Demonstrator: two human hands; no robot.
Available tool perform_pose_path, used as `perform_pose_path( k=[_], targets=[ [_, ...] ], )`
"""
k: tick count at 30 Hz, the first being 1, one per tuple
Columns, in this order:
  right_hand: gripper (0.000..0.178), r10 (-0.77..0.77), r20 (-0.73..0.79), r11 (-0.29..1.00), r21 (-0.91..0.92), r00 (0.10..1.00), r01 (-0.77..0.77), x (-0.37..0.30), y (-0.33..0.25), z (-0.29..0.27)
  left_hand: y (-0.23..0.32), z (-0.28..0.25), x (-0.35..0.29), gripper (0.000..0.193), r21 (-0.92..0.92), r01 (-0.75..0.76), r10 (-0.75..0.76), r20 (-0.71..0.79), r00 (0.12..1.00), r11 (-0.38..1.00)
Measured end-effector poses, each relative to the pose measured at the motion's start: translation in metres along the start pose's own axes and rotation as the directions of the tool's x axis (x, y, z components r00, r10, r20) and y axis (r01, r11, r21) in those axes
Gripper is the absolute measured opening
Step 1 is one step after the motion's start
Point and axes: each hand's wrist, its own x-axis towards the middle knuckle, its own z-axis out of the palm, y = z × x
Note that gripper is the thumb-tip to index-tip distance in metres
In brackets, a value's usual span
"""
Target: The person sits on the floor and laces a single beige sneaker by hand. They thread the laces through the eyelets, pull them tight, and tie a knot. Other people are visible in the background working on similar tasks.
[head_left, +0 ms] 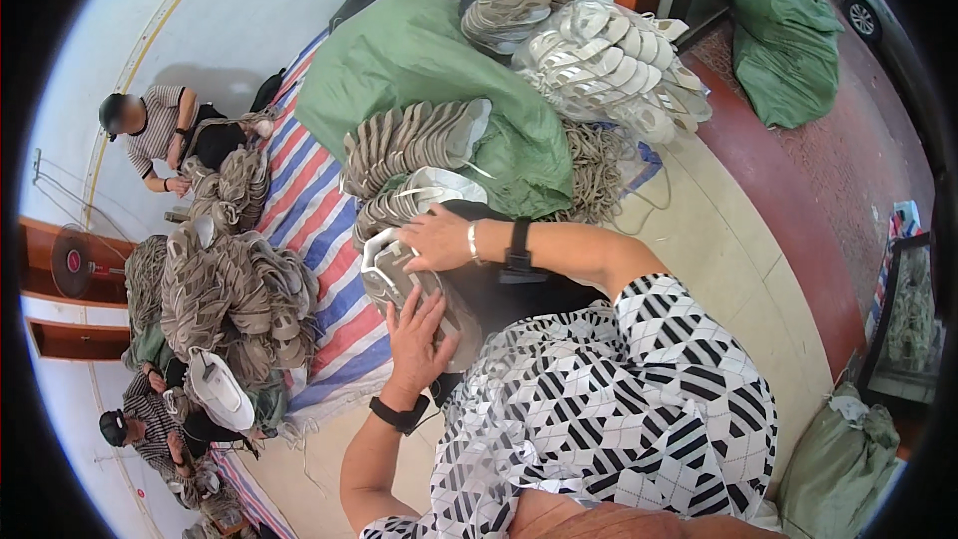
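Note:
A grey-brown shoe upper (383,279) with a white-edged opening lies in front of me, close to my dark-clad lap. My right hand (439,238) reaches across from the right and grips the upper by its edge near the opening. On the near side, my left hand (417,331) rests over the upper with its fingers spread. More grey-brown material shows under and beside the left hand, partly hidden by it. Just beyond stand nested rows of similar uppers (411,140), some with white linings.
A green sack (399,50) lies on a striped sheet (324,175). White uppers (619,65) and tangled laces (596,172) sit behind. At left, two co-workers (165,130) (150,429) handle pieces beside a large heap of uppers (235,289). A fan (72,262) stands by the wall.

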Motion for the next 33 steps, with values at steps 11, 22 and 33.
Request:
perform_pose_path(
  k=[11, 22, 33],
  targets=[
    [0.031, -0.533, -0.762, -0.644, 0.648, 0.369, 0.408, -0.112, -0.139, -0.194, -0.079, 0.027, 0.029, 0.063, -0.282, 0.357, -0.455, -0.546, 0.703, 0.891],
    [0.031, -0.77, -0.578, -0.559, 0.815, 0.268, 0.152, -0.059, -0.151, -0.135, -0.069, 0.04, 0.05, 0.066, -0.369, 0.251, -0.416, -0.485, 0.77, 0.895],
    [0.033, 0.045, -0.046, -0.189, 0.98, 0.998, 0.054, -0.113, 0.118, -0.03, -0.049, 0.035, 0.051, 0.069, -0.328, 0.384, -0.498, -0.42, 0.759, 0.863]
  ],
)
